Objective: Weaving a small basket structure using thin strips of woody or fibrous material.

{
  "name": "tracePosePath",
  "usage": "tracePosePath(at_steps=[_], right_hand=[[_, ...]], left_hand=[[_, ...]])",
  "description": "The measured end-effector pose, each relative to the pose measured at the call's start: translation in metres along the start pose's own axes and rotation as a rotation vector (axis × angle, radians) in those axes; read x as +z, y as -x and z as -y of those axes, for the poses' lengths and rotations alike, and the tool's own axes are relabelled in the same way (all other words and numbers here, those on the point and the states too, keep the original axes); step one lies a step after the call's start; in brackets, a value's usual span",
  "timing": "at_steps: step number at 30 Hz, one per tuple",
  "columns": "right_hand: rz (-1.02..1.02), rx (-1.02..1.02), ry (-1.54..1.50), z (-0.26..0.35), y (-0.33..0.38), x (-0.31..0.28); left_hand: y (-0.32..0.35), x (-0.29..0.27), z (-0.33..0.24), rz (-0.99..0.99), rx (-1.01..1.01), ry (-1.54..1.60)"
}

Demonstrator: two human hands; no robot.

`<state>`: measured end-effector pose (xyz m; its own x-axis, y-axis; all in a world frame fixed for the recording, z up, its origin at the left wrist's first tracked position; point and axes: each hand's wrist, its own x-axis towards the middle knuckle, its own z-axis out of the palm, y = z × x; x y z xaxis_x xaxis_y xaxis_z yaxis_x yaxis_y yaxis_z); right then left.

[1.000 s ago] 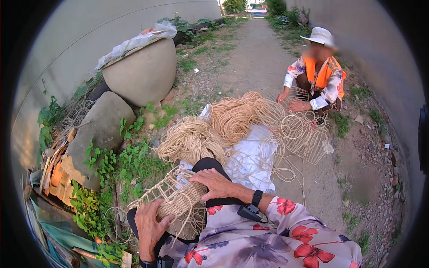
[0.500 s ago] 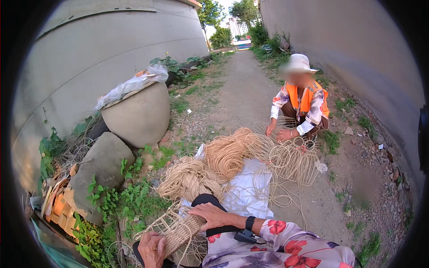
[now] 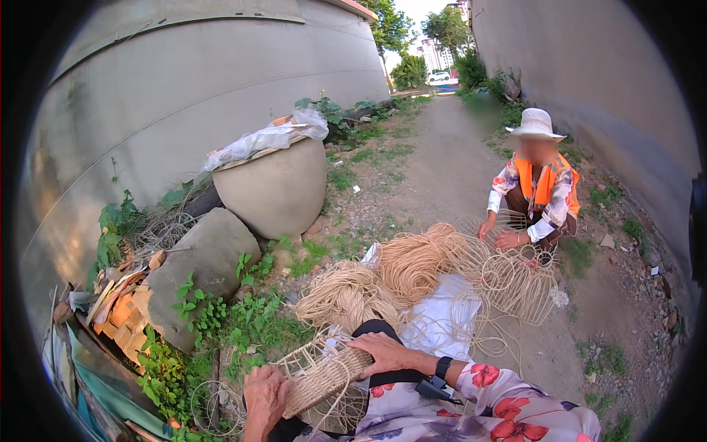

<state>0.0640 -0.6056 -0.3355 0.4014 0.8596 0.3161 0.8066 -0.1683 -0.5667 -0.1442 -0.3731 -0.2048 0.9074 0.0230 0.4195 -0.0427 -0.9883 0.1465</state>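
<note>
Holding the woven rope piece at its lower-left end with the left hand and at its upper-right end with the right hand, its long axis slanted between both, neither clearly nearer. Bordered beyond by an open rope lattice and on the near side by loose strands, apt to snag. Surrounded farther ahead by a pale rope coil and a tan rope bundle, beside a white sheet.
</note>
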Motion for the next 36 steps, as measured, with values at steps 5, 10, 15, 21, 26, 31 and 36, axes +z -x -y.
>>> tracePosePath(at_steps=[5, 10, 15, 21, 26, 31, 36], right_hand=[[-0.028, -0.028, 0.012, 0.001, 0.007, 0.002], [-0.078, -0.083, -0.014, -0.005, -0.001, 0.016], [-0.135, -0.047, 0.001, -0.001, 0.0, 0.0], [-0.087, -0.009, -0.031, -0.003, -0.006, 0.004], [-0.056, 0.029, -0.04, 0.003, 0.0, 0.003], [-0.078, -0.003, -0.052, 0.001, 0.002, 0.011], [-0.139, -0.022, -0.005, -0.004, -0.001, 0.006]], left_hand=[[0.03, 0.012, 0.014, -0.094, -0.124, 0.266], [0.017, 0.024, 0.0, -0.007, -0.329, 0.776], [-0.017, 0.014, -0.019, -0.009, -0.092, 0.497], [0.028, -0.029, 0.029, 0.312, -0.527, 0.636], [0.029, -0.012, 0.035, -0.049, -0.33, 0.4], [0.009, -0.009, 0.003, 0.12, -0.244, 0.249], [-0.009, -0.01, -0.01, 0.282, -0.286, -0.068]])
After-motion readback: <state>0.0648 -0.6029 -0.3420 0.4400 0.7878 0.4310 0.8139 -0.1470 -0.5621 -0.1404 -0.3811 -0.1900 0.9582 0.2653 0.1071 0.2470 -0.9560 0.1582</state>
